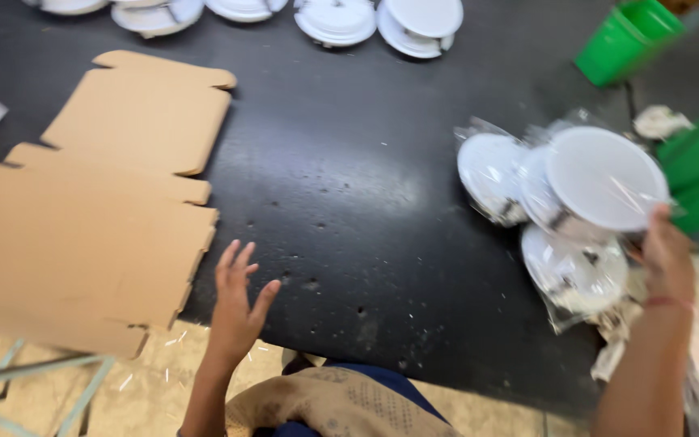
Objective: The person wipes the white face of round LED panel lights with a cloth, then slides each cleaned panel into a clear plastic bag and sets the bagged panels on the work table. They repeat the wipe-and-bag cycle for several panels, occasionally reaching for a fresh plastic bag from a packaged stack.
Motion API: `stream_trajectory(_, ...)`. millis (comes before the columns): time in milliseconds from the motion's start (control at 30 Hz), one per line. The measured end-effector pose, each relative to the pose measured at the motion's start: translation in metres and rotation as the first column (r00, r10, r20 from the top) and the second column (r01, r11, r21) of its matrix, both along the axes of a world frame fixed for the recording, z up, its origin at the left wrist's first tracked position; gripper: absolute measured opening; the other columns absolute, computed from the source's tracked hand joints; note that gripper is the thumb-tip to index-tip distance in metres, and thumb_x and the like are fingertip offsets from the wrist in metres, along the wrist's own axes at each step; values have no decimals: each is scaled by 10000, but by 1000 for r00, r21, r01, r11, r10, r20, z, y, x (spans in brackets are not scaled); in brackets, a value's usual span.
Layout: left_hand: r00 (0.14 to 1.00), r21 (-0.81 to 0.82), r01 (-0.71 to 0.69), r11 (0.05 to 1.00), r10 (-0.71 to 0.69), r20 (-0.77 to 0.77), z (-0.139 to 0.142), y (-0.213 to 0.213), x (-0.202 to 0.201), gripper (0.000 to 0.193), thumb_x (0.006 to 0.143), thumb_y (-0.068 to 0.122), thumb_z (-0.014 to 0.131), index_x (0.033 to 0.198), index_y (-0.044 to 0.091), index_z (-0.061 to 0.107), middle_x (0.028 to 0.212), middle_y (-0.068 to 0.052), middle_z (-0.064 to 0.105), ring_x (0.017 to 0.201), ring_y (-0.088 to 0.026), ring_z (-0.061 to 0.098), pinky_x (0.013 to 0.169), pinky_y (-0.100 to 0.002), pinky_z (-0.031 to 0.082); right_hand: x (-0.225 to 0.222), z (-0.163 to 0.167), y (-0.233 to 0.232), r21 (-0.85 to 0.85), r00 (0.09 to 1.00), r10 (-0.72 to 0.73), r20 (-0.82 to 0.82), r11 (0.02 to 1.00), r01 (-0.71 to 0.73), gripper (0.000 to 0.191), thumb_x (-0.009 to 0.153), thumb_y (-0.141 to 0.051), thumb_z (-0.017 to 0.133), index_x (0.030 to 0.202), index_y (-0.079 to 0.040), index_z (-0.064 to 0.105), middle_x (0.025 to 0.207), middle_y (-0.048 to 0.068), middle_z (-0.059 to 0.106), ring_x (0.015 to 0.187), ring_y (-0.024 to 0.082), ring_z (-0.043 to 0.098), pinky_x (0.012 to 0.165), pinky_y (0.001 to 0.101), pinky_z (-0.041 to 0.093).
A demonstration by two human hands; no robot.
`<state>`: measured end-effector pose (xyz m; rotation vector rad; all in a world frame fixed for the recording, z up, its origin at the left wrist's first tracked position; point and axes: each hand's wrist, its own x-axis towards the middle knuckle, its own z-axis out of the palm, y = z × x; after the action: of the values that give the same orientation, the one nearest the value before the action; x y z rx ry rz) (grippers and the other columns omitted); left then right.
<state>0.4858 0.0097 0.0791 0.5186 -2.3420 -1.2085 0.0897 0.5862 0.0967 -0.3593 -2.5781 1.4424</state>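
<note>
Evidently mid-pick: the right hand (667, 257) was closed on the clear plastic wrap of a round white disc-shaped fixture (606, 178), held tilted just above the black speckled tabletop (341, 186) at its right side. Two more bagged white discs (491, 174) lay touching it to the left; another bagged disc (574, 271) lay just below, near the wrist. Motion blur softened that whole cluster, so the exact finger placement could not be read.

Left hand (236, 303) was open, fingers spread, holding nothing, hovering at the near edge of the tabletop just beside the flat brown die-cut cardboard box blanks (82, 243), not touching them.

Unwrapped white discs (337, 20) sat in a row along the far edge. Green plastic bins (629, 40) stood at the far right.

Judgement: one wrapped disc was in hand, cardboard unfolded. A next move would call for a firm grip through slippery film and a free left hand to steady the blank.
</note>
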Motion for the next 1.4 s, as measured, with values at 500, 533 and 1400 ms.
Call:
stream_trajectory(500, 956, -466, -281, 839, 288, -58, -53, -12, -23, 634, 910, 372, 668, 1434, 53, 507, 1537, -180, 446, 1445, -327, 396, 1185, -510, 263, -55, -18, -457, -623, 590, 805, 56, 490, -610, 651, 1052, -243, 479, 1631, -114, 212, 1309, 240, 647, 985, 280, 710, 834, 360, 614)
stream_trajectory(533, 951, -449, -298, 842, 300, -69, -54, -14, -24, 618, 907, 359, 673, 1422, 54, 518, 1526, -172, 467, 1438, -320, 414, 1186, -504, 275, -74, -20, -489, -658, 578, 812, 79, 478, -582, 664, 1052, -236, 467, 1629, -118, 161, 1320, 255, 630, 996, 293, 714, 845, 369, 619)
stream_trajectory(1400, 925, -414, -371, 831, 370, -85, -115, -37, -36, 462, 814, 340, 715, 1212, 107, 683, 1322, -111, 648, 1272, -301, 581, 1075, -470, 413, -149, -56, -593, -552, 798, 603, -1, 665, -503, 370, 999, 10, 404, 1348, 47, 521, 1021, 181, 702, 706, 219, 695, 569, 310, 604)
